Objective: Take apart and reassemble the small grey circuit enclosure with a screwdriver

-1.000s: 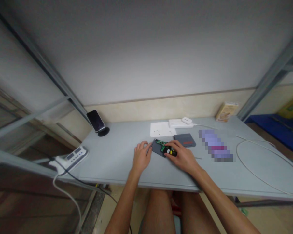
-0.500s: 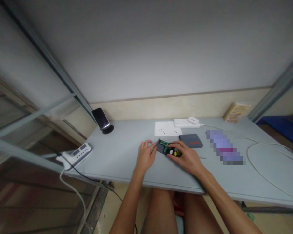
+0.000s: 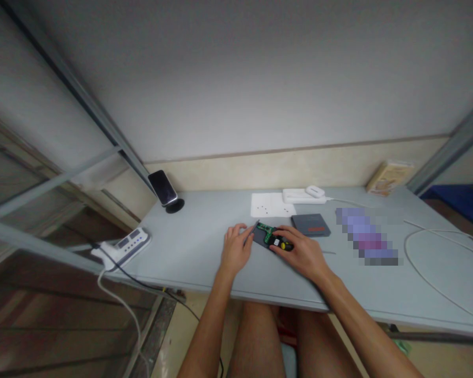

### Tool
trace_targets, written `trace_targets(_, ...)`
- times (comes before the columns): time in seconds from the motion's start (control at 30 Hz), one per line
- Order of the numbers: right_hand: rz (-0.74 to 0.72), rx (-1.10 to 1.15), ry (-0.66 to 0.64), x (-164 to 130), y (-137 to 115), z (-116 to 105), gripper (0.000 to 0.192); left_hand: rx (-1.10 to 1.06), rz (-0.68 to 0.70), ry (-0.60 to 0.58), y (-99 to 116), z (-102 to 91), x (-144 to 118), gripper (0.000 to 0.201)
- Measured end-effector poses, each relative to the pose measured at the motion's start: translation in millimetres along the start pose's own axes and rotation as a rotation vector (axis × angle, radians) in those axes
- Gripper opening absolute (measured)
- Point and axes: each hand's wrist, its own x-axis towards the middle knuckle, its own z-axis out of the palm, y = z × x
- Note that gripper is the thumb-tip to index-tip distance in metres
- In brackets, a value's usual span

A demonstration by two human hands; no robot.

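Observation:
An opened flat device with a dark grey case (image 3: pixel 259 238) and a green circuit board (image 3: pixel 266 229) lies on the table between my hands. Its right part is black, with a white label and a yellow patch (image 3: pixel 284 245). My right hand (image 3: pixel 301 252) grips that end, thumb on the near side and fingers over the far side. At the left end, my left hand (image 3: pixel 236 251) pinches a thin dark panel (image 3: pixel 252 231), tilted up against the case. Whether the panel is joined to the case I cannot tell.
Behind the device lies white paper (image 3: pixel 268 202) with several small dark bits. A dark grey case piece (image 3: pixel 310 225), a white power strip (image 3: pixel 304 196), a blurred purple item (image 3: pixel 364 236) and a cable (image 3: pixel 421 278) lie rightward. A phone on a stand (image 3: pixel 163 188) and another power strip (image 3: pixel 126 249) are left.
The view has shifted slightly. Both hands keep nearly the same hold on the panel and the device, with no clear movement of either part.

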Motion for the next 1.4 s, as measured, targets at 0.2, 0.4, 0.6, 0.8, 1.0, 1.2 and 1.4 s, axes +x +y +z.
trace_targets(0.2, -0.007, -0.014, 0.008, -3, 1, 1, 0.03, 0.003, 0.011, 0.008, 2, -1.1, 0, 0.034)
trace_targets(0.4, 0.013, -0.08, -0.045, -5, -2, -3, 0.034, -0.017, 0.031, 0.043, 4, -2.0, -3, 0.032)
trace_targets(0.6, -0.031, -0.029, 0.129, -8, -13, -20, 0.026, -0.048, 0.032, 0.076, 9, -1.7, -8, 0.062)
trace_targets(0.8, -0.149, 0.209, 0.672, 6, -29, -53, 0.009, 0.012, 0.135, -0.005, 13, -9.1, -3, 0.086)
trace_targets(1.0, -0.016, 0.491, 0.841, 64, -12, -65, 0.042, 0.008, 0.371, -0.214, 16, -16.6, 35, 0.096)
trace_targets(1.2, 0.294, 0.287, 0.65, 98, 30, -46, 0.037, -0.033, 0.478, -0.304, 27, 4.6, 69, 0.091)
trace_targets(1.4, 0.38, 0.192, 0.685, 89, 52, -39, 0.038, -0.029, 0.543, -0.29, 43, 14.0, 89, 0.076)
